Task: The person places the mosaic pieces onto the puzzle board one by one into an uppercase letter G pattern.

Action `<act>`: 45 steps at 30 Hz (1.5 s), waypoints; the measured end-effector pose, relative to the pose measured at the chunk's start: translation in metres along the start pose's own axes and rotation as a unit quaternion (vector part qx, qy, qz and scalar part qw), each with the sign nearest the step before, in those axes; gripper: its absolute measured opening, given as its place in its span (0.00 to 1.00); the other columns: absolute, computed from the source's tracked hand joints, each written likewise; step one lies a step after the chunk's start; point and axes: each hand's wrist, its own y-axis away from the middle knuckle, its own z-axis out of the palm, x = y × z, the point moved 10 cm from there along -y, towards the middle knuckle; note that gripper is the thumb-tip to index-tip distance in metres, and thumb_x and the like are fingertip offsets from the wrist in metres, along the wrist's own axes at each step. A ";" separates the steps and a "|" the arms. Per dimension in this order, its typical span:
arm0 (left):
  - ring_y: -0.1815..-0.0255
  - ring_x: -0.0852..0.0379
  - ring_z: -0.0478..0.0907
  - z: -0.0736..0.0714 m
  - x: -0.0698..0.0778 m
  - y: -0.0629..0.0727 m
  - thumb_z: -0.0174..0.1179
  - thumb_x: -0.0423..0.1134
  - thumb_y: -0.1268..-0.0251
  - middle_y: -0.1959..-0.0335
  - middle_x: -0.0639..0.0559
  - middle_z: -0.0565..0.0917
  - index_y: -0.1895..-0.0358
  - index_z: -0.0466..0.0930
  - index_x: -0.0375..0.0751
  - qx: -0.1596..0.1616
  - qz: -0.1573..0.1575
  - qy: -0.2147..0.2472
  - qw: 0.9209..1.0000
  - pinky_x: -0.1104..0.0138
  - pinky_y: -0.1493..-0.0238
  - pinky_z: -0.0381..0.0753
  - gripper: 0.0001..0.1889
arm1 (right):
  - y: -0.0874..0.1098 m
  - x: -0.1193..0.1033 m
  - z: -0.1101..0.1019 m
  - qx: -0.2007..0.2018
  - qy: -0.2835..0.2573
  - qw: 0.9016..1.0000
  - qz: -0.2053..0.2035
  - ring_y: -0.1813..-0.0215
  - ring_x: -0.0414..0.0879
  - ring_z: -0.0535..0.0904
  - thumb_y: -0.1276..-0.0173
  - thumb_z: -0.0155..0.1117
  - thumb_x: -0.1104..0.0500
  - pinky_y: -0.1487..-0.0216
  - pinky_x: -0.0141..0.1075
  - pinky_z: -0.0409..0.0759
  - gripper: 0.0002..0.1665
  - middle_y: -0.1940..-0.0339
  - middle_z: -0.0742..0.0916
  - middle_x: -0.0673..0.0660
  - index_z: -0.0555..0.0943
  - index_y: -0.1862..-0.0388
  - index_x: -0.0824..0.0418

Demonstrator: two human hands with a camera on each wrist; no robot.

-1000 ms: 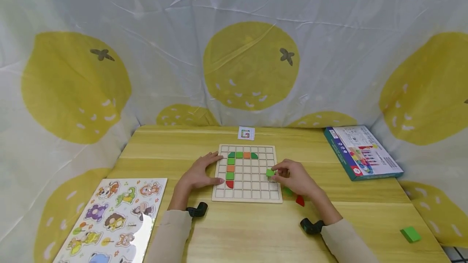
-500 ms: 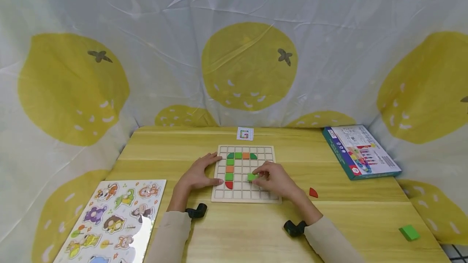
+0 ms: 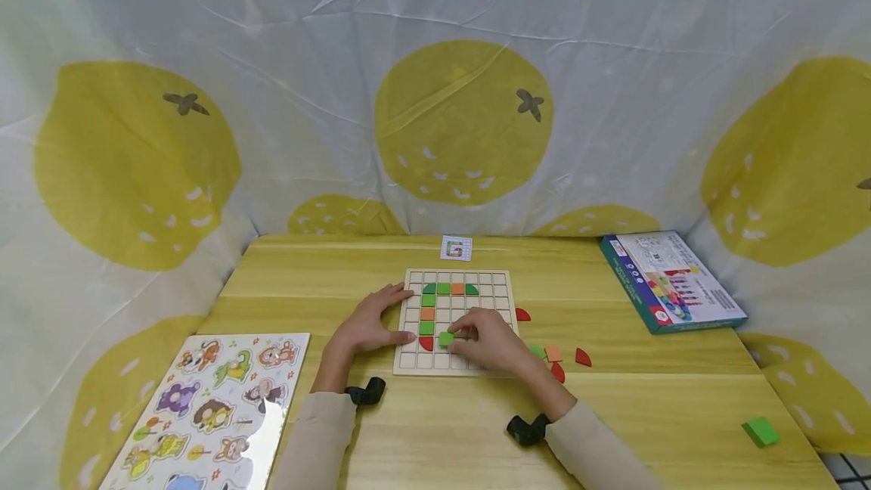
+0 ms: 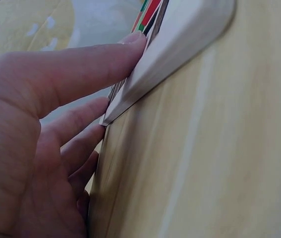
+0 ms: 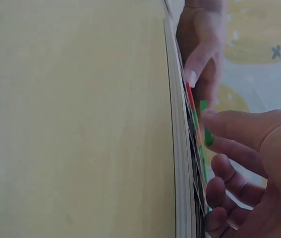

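Note:
A wooden grid board (image 3: 501, 290) lies on the table in the head view, with green, orange and red pieces set in a bent row along its upper and left cells. My left hand (image 3: 367, 324) rests at the board's left edge, thumb and fingertips touching it. Between thumb and fingers my right hand (image 3: 491, 340) pinches a green square tile (image 3: 445, 339), just right of the red quarter-round piece (image 3: 426, 343). From the right wrist view, the green tile (image 5: 208, 137) stands tilted slightly above the board's surface.
Behind the board lies a small pattern card (image 3: 456, 248). Several loose pieces, among them an orange square (image 3: 553, 354) and a red quarter-round (image 3: 583, 357), lie to its right. A green block (image 3: 760, 432), a box (image 3: 674, 282) and an animal puzzle (image 3: 211, 407) are farther out.
My right hand has carried the green tile leftward across the board, from its right side to beside the red piece. Loose pieces beneath that arm have become visible. My left hand stays put.

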 end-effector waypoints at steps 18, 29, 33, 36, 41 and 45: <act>0.14 0.42 0.49 0.000 0.001 -0.002 0.74 0.55 0.45 0.16 0.50 0.59 0.22 0.68 0.54 0.000 0.009 -0.003 1.000 0.40 0.16 0.46 0.45 | -0.001 -0.006 0.007 -0.001 0.023 1.000 0.013 0.64 0.41 0.74 0.37 0.77 0.51 0.63 0.32 0.73 0.13 0.68 0.82 0.47 0.91 0.55 0.52; 0.14 0.42 0.49 0.000 0.002 -0.001 0.74 0.55 0.46 0.16 0.49 0.60 0.23 0.69 0.53 0.003 0.008 -0.003 1.000 0.41 0.16 0.46 0.45 | -0.001 -0.004 0.007 0.003 0.006 1.000 0.017 0.64 0.42 0.75 0.35 0.76 0.52 0.62 0.33 0.74 0.10 0.70 0.81 0.45 0.91 0.57 0.52; 0.14 0.42 0.49 0.000 0.001 -0.001 0.74 0.56 0.46 0.16 0.50 0.59 0.22 0.68 0.53 0.004 0.003 0.000 1.000 0.39 0.17 0.47 0.45 | 0.000 -0.003 0.006 0.001 -0.010 1.000 0.012 0.65 0.42 0.75 0.35 0.75 0.52 0.63 0.32 0.74 0.10 0.70 0.81 0.45 0.90 0.56 0.52; 0.14 0.41 0.49 0.000 0.000 0.000 0.74 0.56 0.46 0.16 0.50 0.59 0.22 0.68 0.53 0.005 -0.001 0.003 1.000 0.38 0.18 0.48 0.46 | 0.001 0.000 0.004 0.003 -0.030 1.000 0.009 0.66 0.41 0.75 0.34 0.76 0.52 0.65 0.31 0.74 0.10 0.69 0.82 0.45 0.90 0.56 0.52; 0.14 0.42 0.49 0.001 -0.001 0.000 0.73 0.56 0.46 0.16 0.51 0.59 0.22 0.68 0.53 0.004 -0.002 0.002 1.000 0.38 0.17 0.48 0.45 | 0.006 0.002 -0.005 0.015 -0.046 0.999 -0.004 0.69 0.40 0.74 0.35 0.77 0.53 0.68 0.30 0.74 0.10 0.71 0.82 0.45 0.90 0.56 0.54; 0.14 0.43 0.48 0.001 0.000 -0.001 0.73 0.56 0.46 0.16 0.51 0.59 0.22 0.67 0.53 0.002 0.001 -0.004 1.000 0.41 0.16 0.47 0.45 | 0.012 0.006 -0.015 0.023 -0.054 0.998 -0.001 0.69 0.41 0.74 0.36 0.77 0.55 0.67 0.30 0.73 0.10 0.70 0.81 0.47 0.90 0.56 0.55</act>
